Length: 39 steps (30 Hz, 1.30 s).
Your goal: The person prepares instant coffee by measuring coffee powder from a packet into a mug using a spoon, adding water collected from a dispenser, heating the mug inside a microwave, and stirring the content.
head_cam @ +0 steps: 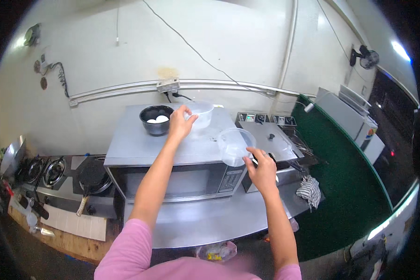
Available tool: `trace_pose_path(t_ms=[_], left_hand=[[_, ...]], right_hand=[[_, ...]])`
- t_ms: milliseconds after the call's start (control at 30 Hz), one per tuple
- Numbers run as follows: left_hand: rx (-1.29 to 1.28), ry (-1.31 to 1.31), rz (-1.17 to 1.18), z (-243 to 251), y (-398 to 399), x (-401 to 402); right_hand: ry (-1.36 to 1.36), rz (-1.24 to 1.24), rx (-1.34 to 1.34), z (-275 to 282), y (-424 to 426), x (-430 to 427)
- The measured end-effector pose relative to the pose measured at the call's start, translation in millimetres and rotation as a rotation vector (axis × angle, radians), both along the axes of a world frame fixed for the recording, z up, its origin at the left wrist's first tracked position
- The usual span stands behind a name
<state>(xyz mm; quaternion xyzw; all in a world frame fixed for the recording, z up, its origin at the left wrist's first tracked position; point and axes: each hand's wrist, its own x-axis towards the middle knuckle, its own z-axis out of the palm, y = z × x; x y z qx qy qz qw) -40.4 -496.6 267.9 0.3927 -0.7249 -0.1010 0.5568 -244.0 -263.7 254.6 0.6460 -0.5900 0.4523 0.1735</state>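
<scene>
My left hand grips the near left rim of a clear plastic bowl above the top of a microwave oven. Pinched by its right rim, a second clear plastic bowl is in my right hand, over the microwave's front right corner. A black ribbed bowl with white eggs in it stands on the microwave, just left of my left hand.
Right of the microwave is a lidded steel fryer, with a striped cloth nearby. At left, a black pan rests on a gas stove. The steel counter runs below; a power outlet box is on the wall.
</scene>
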Motion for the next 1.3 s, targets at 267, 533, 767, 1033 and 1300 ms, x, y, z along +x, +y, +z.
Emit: trace_pose_path(t_ms=[267,533,767,1033,1300], left_hand=[[-0.019,0.049,0.022,66.1,23.4,1.8],[-0.005,-0.009,0.065,49.7,25.9,-9.2],[0.041,-0.068,0.139,20.6,23.2,-16.5],[-0.029,-0.171,0.191,-16.6,13.8,-29.8],[0.011,-0.142,0.237,-28.7,12.5,-26.6]], right_hand=[[0.091,0.088,0.103,-5.5,-118.2,15.8],[0.101,0.127,0.243,1.1,-123.4,13.6],[-0.036,0.19,0.099,21.5,-19.9,-49.9],[-0.225,0.087,0.104,-9.9,101.1,-117.1],[-0.113,0.287,-0.032,68.4,288.7,-91.9]])
